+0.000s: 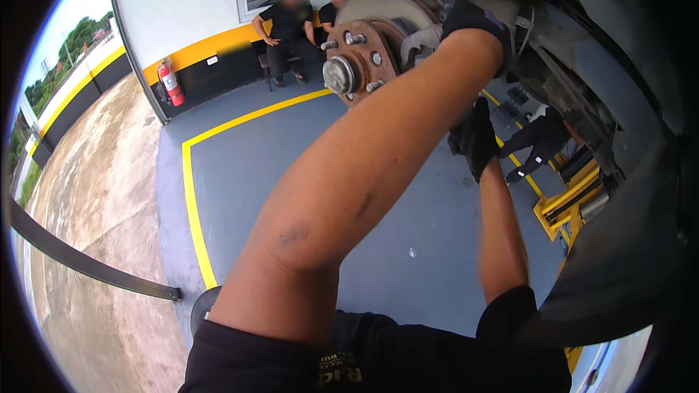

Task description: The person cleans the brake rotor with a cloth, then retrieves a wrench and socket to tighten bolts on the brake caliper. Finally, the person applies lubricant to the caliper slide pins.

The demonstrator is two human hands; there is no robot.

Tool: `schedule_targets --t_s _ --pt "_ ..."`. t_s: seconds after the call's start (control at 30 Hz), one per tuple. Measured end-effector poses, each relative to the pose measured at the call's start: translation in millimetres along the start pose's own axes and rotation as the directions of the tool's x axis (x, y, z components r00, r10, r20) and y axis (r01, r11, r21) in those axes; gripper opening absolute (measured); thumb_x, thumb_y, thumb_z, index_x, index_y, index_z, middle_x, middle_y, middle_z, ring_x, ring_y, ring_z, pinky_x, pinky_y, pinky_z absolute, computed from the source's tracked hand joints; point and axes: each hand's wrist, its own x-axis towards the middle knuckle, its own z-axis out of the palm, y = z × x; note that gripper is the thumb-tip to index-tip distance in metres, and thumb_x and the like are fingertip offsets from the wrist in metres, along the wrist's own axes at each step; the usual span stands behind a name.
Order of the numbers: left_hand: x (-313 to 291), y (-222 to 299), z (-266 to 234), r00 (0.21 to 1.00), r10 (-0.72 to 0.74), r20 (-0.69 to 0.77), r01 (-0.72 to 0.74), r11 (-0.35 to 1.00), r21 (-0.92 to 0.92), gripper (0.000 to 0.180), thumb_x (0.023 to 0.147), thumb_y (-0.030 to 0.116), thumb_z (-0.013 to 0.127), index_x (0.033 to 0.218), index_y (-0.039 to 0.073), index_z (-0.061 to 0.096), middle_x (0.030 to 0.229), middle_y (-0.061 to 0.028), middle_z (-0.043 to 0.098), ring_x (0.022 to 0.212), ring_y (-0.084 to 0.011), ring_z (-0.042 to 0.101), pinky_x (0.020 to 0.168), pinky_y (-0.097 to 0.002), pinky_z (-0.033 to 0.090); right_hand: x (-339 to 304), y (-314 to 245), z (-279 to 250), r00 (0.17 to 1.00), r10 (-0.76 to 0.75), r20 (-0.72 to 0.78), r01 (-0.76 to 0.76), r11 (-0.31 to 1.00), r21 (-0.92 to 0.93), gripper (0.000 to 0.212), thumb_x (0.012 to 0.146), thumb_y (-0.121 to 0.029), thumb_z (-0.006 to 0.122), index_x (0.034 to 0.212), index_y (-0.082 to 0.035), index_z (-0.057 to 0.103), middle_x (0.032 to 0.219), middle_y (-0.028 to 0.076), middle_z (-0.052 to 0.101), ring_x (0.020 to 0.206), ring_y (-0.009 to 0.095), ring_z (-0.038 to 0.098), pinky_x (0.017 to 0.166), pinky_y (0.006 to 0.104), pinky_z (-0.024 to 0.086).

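A rusty wheel hub (pixel 358 54) with several studs and a round metal centre cap sticks out under a raised vehicle, in front of a worn brake disc (pixel 382 4). My left arm crosses the view, and my left hand (pixel 477 20), in a dark glove, is up behind the hub beside a grey curved metal bracket (pixel 420 42). Its fingers are mostly hidden against the underbody parts. Lower down, my right hand (pixel 477 137), in a black glove, reaches up beneath the same assembly. Its fingers are dark and partly covered, so any grip is unclear.
The dark wheel arch and its liner (pixel 619 247) curve close along the right. A yellow lift base (pixel 571 196) stands on the grey floor near a crouching person (pixel 539 142). Two seated people (pixel 291 25) and a red fire extinguisher (pixel 170 82) are by the wall.
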Motion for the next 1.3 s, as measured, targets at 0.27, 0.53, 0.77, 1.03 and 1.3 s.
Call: schedule_targets --t_s 0.27,0.53,0.77,1.03,1.3 --pt "6.3 -18.3 -7.9 0.999 0.034 -0.03 -0.032 0.999 0.043 0.042 0.088 0.034 0.066 0.122 0.011 0.075 0.133 -0.0169 0.068 0.124 -0.0331 0.065 0.107 -0.0481 0.047 -12.0 -7.4 8.1 0.999 0.044 0.019 -0.044 0.999 0.026 0.055 0.109 -0.058 0.024 0.094 -0.012 0.05 0.061 0.002 0.047 0.048 0.016 0.048 0.046 0.0319 0.039" --pt "89.4 -102.1 -8.4 0.814 0.537 0.224 -0.566 0.642 0.516 0.036 0.091 0.034 0.065 0.112 0.007 0.078 0.118 -0.0172 0.074 0.109 -0.0325 0.072 0.093 -0.0432 0.058 41.8 38.4 3.6 0.952 -0.297 -0.074 0.304 0.948 0.094 0.057 0.108 -0.053 0.033 0.09 -0.005 0.056 0.061 0.009 0.056 0.047 0.021 0.052 0.046 0.0357 0.043" --pt "43.0 -109.0 14.8 0.981 0.174 0.09 -0.195 0.92 0.339 0.032 0.094 0.028 0.059 0.117 0.011 0.075 0.127 -0.0127 0.07 0.118 -0.0333 0.068 0.101 -0.0434 0.054 37.2 38.6 11.7 0.925 -0.38 -0.021 0.38 0.925 0.01 0.062 0.107 -0.058 0.031 0.088 -0.006 0.056 0.059 0.006 0.054 0.047 0.019 0.051 0.045 0.034 0.041" --pt "5.7 -56.9 -17.0 0.999 -0.031 0.016 0.028 0.987 0.158 0.036 0.091 0.03 0.063 0.121 0.015 0.072 0.126 -0.0129 0.071 0.114 -0.0329 0.069 0.095 -0.041 0.057 -7.2 5.2 -13.0 0.999 -0.027 0.029 0.026 0.999 0.041 0.071 0.106 -0.066 0.024 0.081 -0.007 0.053 0.057 0.004 0.049 0.046 0.017 0.049 0.045 0.0329 0.041" --pt "-0.1 -56.4 -18.7 0.996 -0.057 -0.066 0.064 0.992 0.11 0.045 0.085 0.044 0.065 0.113 0.011 0.076 0.12 -0.0163 0.072 0.114 -0.036 0.069 0.098 -0.0413 0.056 -2.1 -11.4 -18.6 1.0 -0.008 0.014 0.008 1.0 -0.001 0.073 0.104 -0.069 0.026 0.078 -0.007 0.052 0.057 0.005 0.048 0.046 0.018 0.048 0.046 0.0333 0.041"
